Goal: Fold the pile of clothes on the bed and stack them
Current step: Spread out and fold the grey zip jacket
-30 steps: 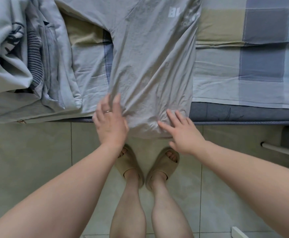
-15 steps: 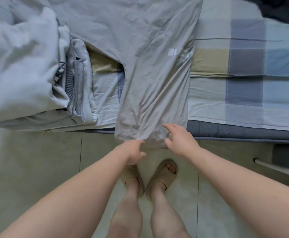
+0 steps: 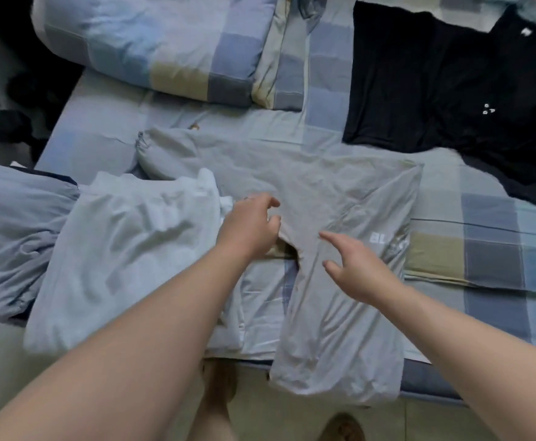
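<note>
- Across the near side of the bed, one pair of grey trousers lies spread flat; the cloth is thin, smooth and finely creased; one leg runs left to a gathered cuff, the other runs toward the person and droops over the mattress edge; white letters "BL" show on it, the rest too blurred to read
- left hand sits where the two legs part; fingers curled like a claw, thumb close to the cloth's edge; I cannot tell whether it pinches the fabric or only touches it
- right hand hovers over the near leg; fingers spread and slack, grasping nothing
- two pieces lie left of the trousers: one pale folded garment, soft and roughly rectangular, its near end blurred; beyond it one blue-grey garment, crumpled and cut off at the left
- one black T-shirt lies flat at the far right; matte, with small white marks; its right side is cut off
- one checked quilt, puffy and rolled, lies along the far side; a checked sheet of blue, grey and olive squares covers the mattress
- tiled floor below; one sandal shows, the other foot mostly hidden behind the left forearm; dark shapes at the far left are too murky to name
</note>
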`<state>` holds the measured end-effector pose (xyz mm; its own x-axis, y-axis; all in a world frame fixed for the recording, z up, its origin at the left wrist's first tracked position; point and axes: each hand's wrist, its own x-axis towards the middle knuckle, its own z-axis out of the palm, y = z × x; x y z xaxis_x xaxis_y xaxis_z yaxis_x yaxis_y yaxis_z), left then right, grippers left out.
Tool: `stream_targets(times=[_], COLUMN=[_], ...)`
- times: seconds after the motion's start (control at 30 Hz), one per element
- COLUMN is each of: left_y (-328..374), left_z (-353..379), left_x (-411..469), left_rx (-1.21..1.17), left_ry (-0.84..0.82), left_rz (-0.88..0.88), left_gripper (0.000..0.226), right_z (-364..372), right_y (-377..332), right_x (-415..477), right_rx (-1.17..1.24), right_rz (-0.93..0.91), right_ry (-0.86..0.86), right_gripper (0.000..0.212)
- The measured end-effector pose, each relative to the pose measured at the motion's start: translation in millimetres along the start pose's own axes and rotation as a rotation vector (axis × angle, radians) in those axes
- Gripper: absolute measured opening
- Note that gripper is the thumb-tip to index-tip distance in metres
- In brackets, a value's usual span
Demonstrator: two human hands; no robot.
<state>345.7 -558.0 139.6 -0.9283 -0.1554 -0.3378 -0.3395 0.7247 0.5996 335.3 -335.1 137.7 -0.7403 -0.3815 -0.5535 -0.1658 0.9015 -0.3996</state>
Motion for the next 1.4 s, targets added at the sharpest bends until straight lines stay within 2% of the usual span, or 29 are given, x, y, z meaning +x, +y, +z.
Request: stream_targets(times=[0.17,0.33,0.47,0.6,0.7,0.9,1.07,1.2,1.4], left_y=[-87,-191,-259,-303,-315,-311,-268,-206,-61], left_z=[-63,-115,-138,-137,-130,-120,-129,-147,-146], left_x=[91,169,209,235,253,277,259,241,199], left_rx=[0.081,0.089,-0.064,-0.208,-0.324,-0.643,-0.558,-0.617,-0.657], left_ry=[0.016,0.083,0.200,0.136,0.148,0.176,0.188,0.139,0.050], left_rz=[-0.031,-0.273,-0.555,-0.581,-0.588,-0.742,-0.644,-0.537,-0.322], left_gripper=[0.034,0.044,0.067,0.096,0.102,0.056,0.012,0.012,0.012], right_z=[7,23,32,47,58,67,52,18,-61], right_y=[-62,-116,-144,-157,-160,-151,-151,-156,-144], right_x=[101,199,273,335,358,360,341,299,207], right_rx=[0.015,0.087,0.160,0.130,0.065,0.040,0.214,0.424,0.744], right_rz=[0.029,0.052,0.089,0.085,0.121,0.122,0.097,0.126,0.104], right_ry=[0.012,0.018,0.004,-0.055,-0.130,-0.188,-0.133,-0.061,0.154], right_gripper=[0.059,0.057,0.058,0.062,0.064,0.067,0.058,0.051,0.044])
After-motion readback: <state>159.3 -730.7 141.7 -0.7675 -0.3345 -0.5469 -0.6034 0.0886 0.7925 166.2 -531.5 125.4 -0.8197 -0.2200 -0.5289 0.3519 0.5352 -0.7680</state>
